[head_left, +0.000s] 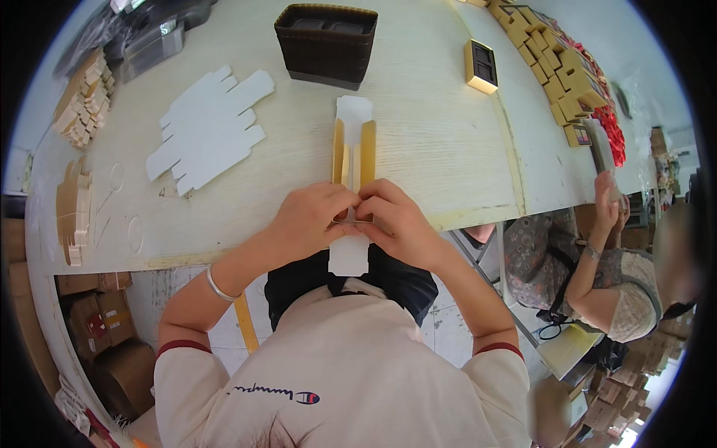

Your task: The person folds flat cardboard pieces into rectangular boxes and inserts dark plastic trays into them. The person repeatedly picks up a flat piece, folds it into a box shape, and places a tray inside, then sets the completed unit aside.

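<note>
A partly folded gold-and-white carton lies lengthwise before me, its near end over the table's front edge. Two long gold side walls stand up, and a white flap lies flat at each end. My left hand pinches the carton's near left corner between thumb and fingers. On the near right corner, my right hand is closed in the same way, its fingertips almost touching the left ones. The fingers partly hide the folds between them.
A stack of dark brown plastic trays stands beyond the carton. White flat carton blanks lie left. One gold box with a dark insert sits right, near piled gold boxes. Folded card pieces line the left edge. A co-worker sits at right.
</note>
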A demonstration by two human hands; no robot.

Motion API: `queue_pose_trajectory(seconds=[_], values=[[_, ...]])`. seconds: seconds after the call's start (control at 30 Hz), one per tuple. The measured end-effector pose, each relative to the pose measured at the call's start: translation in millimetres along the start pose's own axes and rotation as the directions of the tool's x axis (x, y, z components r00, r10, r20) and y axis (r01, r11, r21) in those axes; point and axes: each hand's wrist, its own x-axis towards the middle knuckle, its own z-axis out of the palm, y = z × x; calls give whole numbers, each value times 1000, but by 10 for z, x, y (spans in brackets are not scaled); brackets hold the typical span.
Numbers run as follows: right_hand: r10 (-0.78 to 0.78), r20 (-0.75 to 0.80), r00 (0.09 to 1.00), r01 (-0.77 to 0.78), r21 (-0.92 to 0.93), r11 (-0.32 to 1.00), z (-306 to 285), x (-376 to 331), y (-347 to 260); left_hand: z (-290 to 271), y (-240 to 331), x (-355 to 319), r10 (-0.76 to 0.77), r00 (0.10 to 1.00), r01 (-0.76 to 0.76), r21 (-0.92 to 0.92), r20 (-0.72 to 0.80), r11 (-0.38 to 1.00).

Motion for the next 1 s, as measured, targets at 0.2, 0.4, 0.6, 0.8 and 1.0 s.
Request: queue_pose_trajectory(seconds=[0.2,0.4,0.6,0.8,1.0], values=[[-15,138,990,34,-137,990,-131,-200,-189,19,-49,-18,34,999,-33,64,-23,997],[-201,33,979,195,-435,879,127,-350,-142,-65,-10,4,-82,991,85,-24,108,996],[-204,-153,967,178,-166,970,235,-207,51,-328,-41,-5,-98,935,238,-397,342,886],[254,-352,901,-198,189,962,347,-89,-55,-129,-90,-107,-239,955,296,-465,178,834],[-200,-300,933,20,-509,860,352,-113,-120,-9,80,-211,-75,990,69,-58,-118,996]])
